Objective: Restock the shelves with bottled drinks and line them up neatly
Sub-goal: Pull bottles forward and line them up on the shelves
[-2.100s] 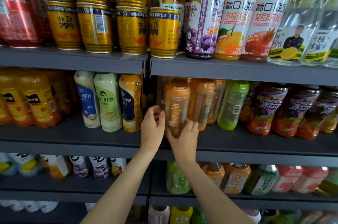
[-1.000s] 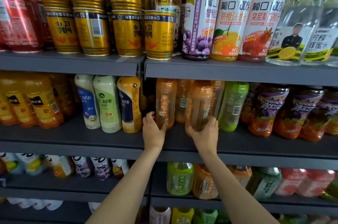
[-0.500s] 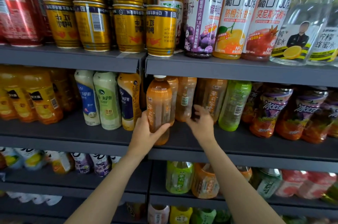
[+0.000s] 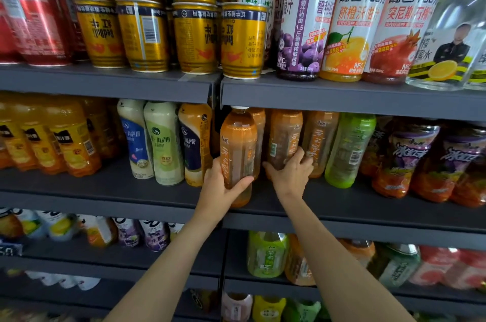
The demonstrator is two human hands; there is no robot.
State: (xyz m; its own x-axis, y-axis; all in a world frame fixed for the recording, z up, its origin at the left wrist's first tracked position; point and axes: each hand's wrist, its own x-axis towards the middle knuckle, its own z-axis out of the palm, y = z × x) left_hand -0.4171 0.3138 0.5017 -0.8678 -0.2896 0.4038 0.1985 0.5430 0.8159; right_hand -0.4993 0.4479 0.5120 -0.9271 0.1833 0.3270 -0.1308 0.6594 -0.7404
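Left grip (image 4: 223, 187) clasps an orange tea bottle (image 4: 238, 148); right grip (image 4: 290, 171) grasps its neighbour (image 4: 284, 137).

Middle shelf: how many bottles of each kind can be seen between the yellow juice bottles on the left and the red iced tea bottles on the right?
milk tea bottles: 3
orange tea bottles: 4, one gripped by the left hand, one by the right hand
green bottle: 1
Total: 8
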